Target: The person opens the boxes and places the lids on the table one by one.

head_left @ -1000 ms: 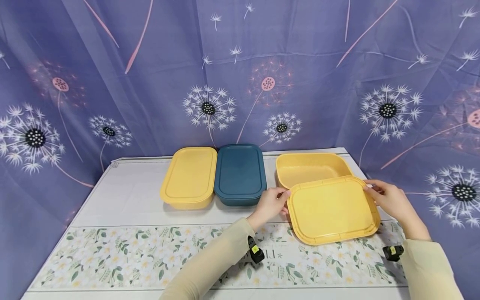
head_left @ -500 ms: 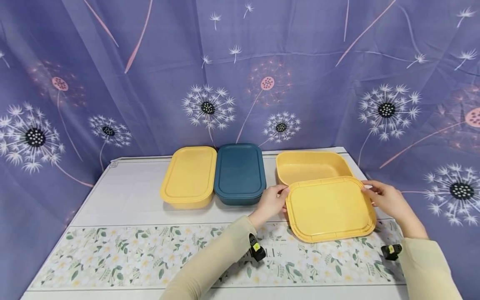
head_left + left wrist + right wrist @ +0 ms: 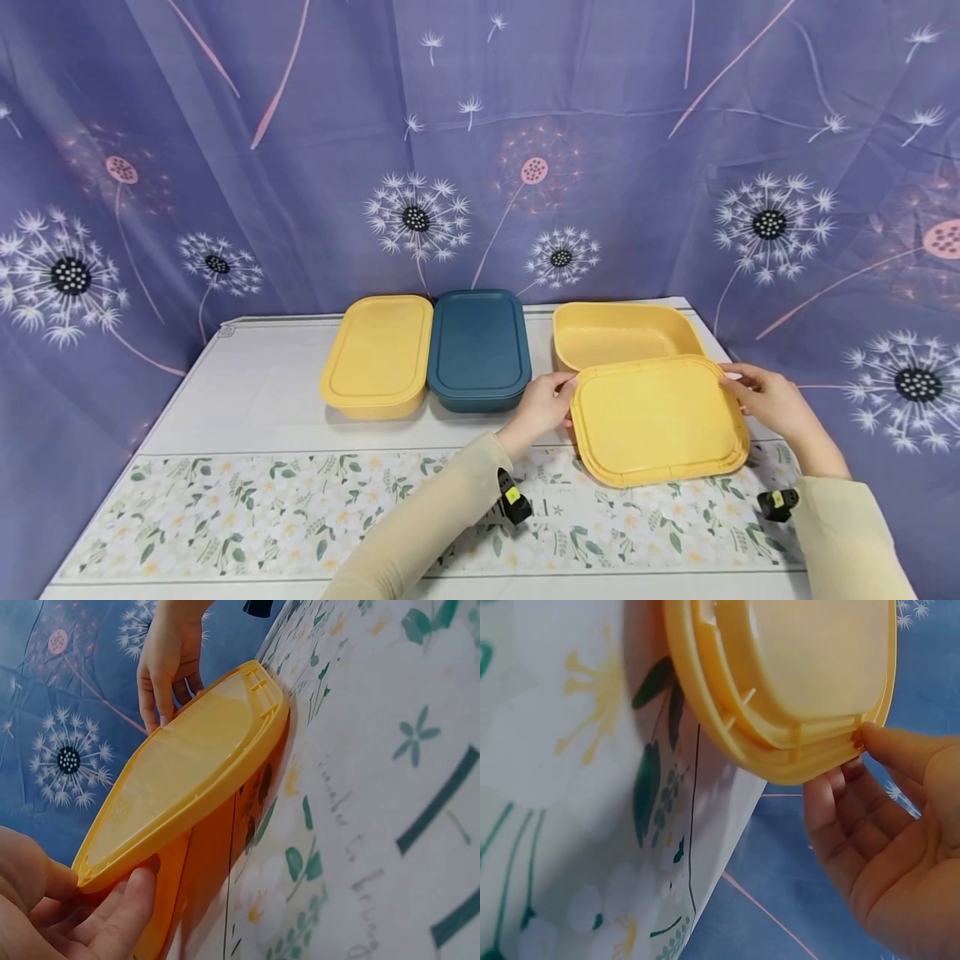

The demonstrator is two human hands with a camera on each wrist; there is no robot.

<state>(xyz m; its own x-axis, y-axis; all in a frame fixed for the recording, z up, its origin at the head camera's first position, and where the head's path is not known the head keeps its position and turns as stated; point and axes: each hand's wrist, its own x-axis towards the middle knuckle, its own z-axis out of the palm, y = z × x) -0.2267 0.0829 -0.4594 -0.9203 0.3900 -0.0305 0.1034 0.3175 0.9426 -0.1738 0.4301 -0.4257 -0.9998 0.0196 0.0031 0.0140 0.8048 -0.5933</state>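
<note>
A yellow lid [image 3: 660, 421] is held tilted, its ridged underside facing the head camera. My left hand [image 3: 542, 408] pinches its left edge, thumb on top and fingers below, as the left wrist view shows. On the opposite short side my right hand [image 3: 768, 402] pinches the rim between thumb [image 3: 889, 746] and fingers. Just behind the lid stands an uncovered yellow container [image 3: 628, 337], its front part hidden by the lid.
Left of the uncovered container are two lidded ones side by side, a dark blue container [image 3: 480, 346] and a yellow container [image 3: 381, 354]. They stand on a white table with a floral strip [image 3: 262, 512]. A purple curtain [image 3: 315, 167] hangs behind.
The lid has shifted slightly left, both hands still gripping its short sides. The right hand has moved a little leftward with it. The covered containers have not moved.
</note>
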